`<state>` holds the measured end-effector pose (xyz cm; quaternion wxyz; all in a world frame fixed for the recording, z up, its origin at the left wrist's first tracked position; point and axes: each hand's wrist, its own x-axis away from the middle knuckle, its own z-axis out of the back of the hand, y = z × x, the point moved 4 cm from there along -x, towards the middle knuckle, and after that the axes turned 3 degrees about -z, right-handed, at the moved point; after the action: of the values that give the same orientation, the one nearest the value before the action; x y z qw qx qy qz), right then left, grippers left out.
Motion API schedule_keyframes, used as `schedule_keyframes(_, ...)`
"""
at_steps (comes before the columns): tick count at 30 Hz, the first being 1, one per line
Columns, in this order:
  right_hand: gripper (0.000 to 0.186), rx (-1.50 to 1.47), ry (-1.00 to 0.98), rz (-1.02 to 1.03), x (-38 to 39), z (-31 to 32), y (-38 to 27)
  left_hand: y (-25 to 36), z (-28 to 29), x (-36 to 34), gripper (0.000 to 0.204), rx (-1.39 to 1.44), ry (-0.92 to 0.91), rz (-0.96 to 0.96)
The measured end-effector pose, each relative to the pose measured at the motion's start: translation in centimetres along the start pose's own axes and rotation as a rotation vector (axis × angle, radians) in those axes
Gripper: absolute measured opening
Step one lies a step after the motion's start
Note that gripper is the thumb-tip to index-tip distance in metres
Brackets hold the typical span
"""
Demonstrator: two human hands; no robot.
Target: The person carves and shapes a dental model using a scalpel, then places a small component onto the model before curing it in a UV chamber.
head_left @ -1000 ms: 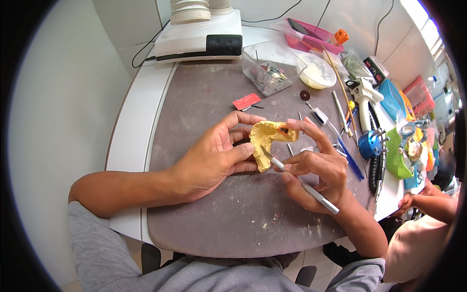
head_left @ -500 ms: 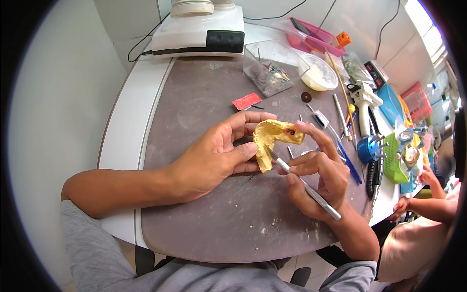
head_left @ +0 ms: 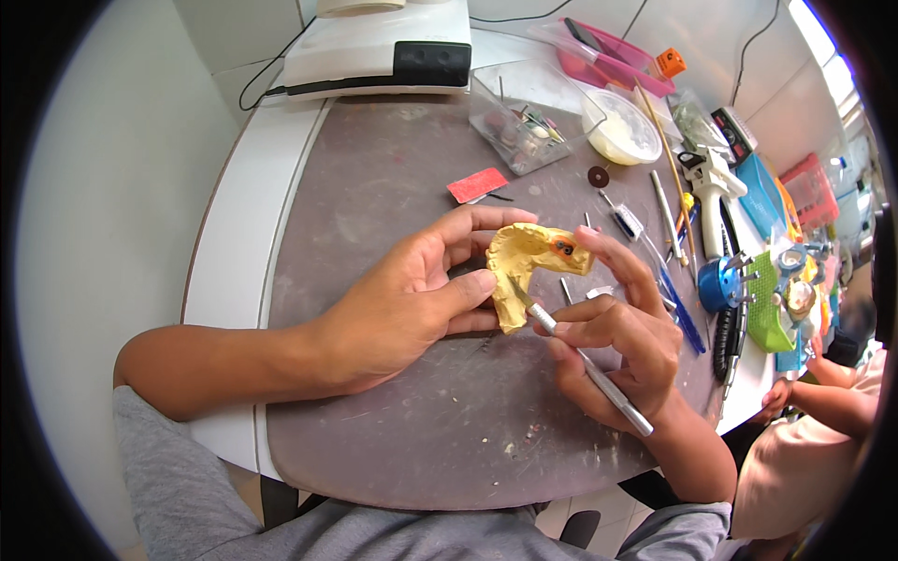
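Note:
A yellow plaster dental model (head_left: 513, 257), curved like a horseshoe, is gripped by my left hand (head_left: 426, 294) at its left side, thumb on the near face and fingers behind. Two dark holes ringed with orange show at its right end. My right hand (head_left: 629, 341) holds a silver craft knife (head_left: 599, 379) like a pen. Its tip touches the inner edge of the model's left arm, or lies very close to it. One raised finger of that hand rests by the model's right end.
A clear box of small burs (head_left: 524, 140), a bowl of pale material (head_left: 622, 131) and a red card (head_left: 476, 185) lie beyond my hands. To the right are a blue bur holder (head_left: 720, 283), a white glue gun (head_left: 713, 182) and a green basket (head_left: 769, 309). Another person's arm (head_left: 823, 402) shows far right.
The view has shifted slightly, so the bench items sit a little higher and further right. Both hands keep their grips; the knife tip has moved slightly up along the model's inner edge.

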<state>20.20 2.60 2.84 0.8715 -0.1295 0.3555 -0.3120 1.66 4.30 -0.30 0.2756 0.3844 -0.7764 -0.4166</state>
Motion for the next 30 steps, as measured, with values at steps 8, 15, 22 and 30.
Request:
schedule_keyframes(8,0.018,0.009,-0.015,0.019,0.0,0.4,-0.1,-0.2,0.3,0.0,0.052,-0.048,0.024,0.013)
schedule_keyframes(15,0.018,0.082,-0.009,-0.017,0.3,1.3,-0.8,-0.3,0.3,-0.1,0.05,-0.092,-0.058,-0.056)
schedule_keyframes(22,0.017,0.155,-0.017,-0.035,0.3,0.9,-1.1,-0.4,0.2,-0.1,0.054,-0.092,-0.044,-0.109)
schedule_keyframes(30,0.016,0.205,-0.043,-0.019,0.2,0.6,-1.3,-0.2,0.2,0.1,0.054,-0.104,-0.047,-0.113)
